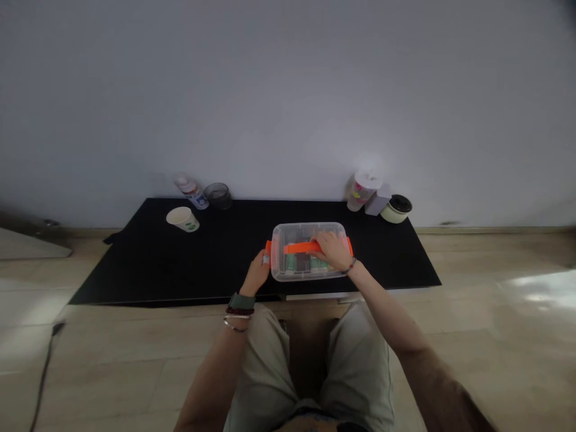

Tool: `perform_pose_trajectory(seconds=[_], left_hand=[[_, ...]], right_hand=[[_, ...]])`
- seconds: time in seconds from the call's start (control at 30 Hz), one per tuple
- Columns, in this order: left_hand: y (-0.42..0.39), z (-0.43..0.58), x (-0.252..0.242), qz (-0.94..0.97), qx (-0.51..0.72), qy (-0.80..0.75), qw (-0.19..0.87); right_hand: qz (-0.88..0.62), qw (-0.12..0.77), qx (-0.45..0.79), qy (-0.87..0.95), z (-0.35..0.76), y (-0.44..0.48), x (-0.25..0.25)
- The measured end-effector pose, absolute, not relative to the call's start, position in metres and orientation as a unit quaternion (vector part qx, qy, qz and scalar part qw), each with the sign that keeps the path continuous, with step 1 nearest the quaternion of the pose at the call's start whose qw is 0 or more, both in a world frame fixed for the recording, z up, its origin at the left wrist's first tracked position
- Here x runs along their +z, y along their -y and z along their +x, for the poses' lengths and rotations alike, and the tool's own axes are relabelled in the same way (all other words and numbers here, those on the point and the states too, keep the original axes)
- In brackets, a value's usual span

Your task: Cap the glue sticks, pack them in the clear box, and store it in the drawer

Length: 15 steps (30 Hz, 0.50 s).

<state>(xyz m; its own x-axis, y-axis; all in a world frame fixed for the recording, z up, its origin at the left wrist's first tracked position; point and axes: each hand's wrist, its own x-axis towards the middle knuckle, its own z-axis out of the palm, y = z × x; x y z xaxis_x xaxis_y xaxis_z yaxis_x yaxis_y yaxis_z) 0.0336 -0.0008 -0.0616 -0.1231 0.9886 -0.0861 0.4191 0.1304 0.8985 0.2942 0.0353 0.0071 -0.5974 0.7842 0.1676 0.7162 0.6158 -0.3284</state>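
The left hand (256,273) had its fingers clenched on the orange end clip (268,247) of a clear plastic box (308,230). The right hand (328,251) rested, fingers released, on the orange strap (297,248).

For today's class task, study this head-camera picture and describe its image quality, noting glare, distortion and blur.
Head view: glare whitens the floor at right; the wide lens curves the skirting board and stretches the near sleeve; the clear plastic box looks soft, its contents indistinct.

A transparent orange-handled plastic tub (308,227) is blocking the way ahead of the left hand (256,273) and right hand (328,251), with gaps stretching toward a white paper cup (182,219) and a cream black-lidded jar (396,209).
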Motion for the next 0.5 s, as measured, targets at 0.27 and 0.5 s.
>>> perform_pose_trajectory(seconds=[0.27,0.5], left_hand=[[-0.003,0.032,-0.072,0.489,0.383,-0.668,0.411],[0.004,0.027,-0.071,0.481,0.397,-0.669,0.405]], right_hand=[[-0.485,0.49,0.302,0.658,0.335,-0.068,0.028],[-0.504,0.655,0.312,0.469,0.39,-0.08,0.028]])
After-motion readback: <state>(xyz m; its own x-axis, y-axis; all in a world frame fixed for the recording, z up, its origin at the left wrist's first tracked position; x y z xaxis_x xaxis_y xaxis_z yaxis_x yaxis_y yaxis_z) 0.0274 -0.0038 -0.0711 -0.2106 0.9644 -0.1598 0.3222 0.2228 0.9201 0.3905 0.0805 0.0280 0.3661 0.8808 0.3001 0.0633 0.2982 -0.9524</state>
